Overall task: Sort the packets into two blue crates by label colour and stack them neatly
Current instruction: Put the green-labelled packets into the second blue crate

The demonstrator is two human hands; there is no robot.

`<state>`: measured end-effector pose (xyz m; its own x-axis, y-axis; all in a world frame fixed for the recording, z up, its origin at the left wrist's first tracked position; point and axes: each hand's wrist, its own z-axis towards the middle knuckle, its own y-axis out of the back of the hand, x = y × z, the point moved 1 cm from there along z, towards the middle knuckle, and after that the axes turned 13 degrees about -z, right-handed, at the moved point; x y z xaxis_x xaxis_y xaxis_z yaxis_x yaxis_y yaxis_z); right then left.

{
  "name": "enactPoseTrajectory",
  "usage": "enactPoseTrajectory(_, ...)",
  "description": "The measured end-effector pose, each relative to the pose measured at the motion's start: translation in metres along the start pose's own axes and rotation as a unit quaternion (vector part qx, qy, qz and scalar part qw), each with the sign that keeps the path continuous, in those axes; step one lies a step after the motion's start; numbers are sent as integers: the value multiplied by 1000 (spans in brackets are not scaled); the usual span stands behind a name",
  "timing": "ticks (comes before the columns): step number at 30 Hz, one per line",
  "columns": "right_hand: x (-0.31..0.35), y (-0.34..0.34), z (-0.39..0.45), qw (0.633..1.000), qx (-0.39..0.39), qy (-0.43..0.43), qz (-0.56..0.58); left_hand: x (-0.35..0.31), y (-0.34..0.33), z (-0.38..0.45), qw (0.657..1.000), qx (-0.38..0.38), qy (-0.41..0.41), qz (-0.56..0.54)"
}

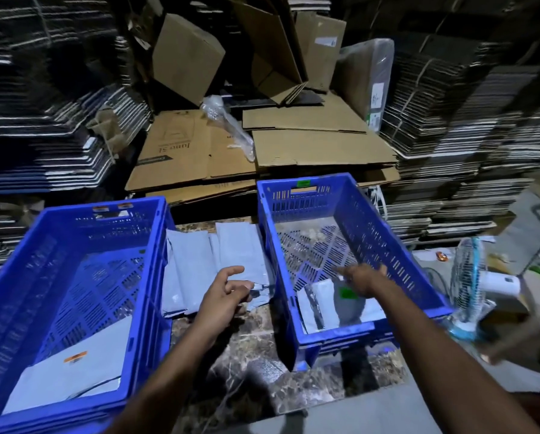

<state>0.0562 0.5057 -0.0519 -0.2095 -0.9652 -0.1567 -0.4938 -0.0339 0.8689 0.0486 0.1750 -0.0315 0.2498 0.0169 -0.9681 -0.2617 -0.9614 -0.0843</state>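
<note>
Head view: left hand loosely spread over grey packets, right hand splayed above green-labelled packet

Both forearms are bare, with no sleeve showing up to the frame's lower edge. The left hand and the right hand are ungloved and blurred.

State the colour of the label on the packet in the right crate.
Green: the label on the packet in the right crate, head view.
</note>
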Motion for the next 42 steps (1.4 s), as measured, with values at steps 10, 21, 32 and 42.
enactPoseTrajectory(10, 98, 46, -51, 834, -414, 118, 346, 24, 39, 37, 980, -150, 40, 127)
enactPoseTrajectory(21, 202, -7, -91, 823, -346, 131, 431, 40, 37, 121, 960, -176, 152, 158)
enactPoseTrajectory(32, 199, -10, -97, 834, -323, 62, 443, 20, 54, 125, 989, -120, 79, -37)
enactPoseTrajectory(42, 225, 18, -81, 722, -33, 38, 690, -40, 88, 6, 936, 22, -46, -349)
